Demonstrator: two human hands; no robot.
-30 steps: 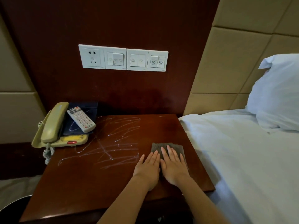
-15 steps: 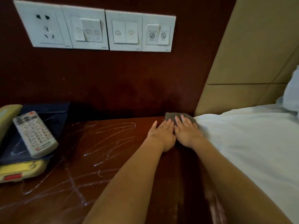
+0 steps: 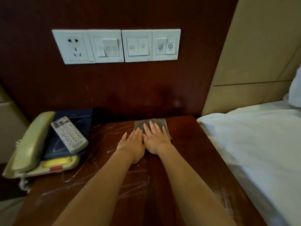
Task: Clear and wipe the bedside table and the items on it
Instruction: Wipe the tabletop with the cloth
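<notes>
Your left hand and right hand press flat, fingers straight, on the grey square cloth; a careless leftward sweep could knock the white plastic remote.

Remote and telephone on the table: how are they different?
The flat white remote control is smaller than the pale yellow-green corded telephone. The remote lies on a dark blue folder atop the telephone; the telephone sits on the brown wooden bedside table. The telephone has a curly cord; the remote has none. Both are at the table's left.
</notes>
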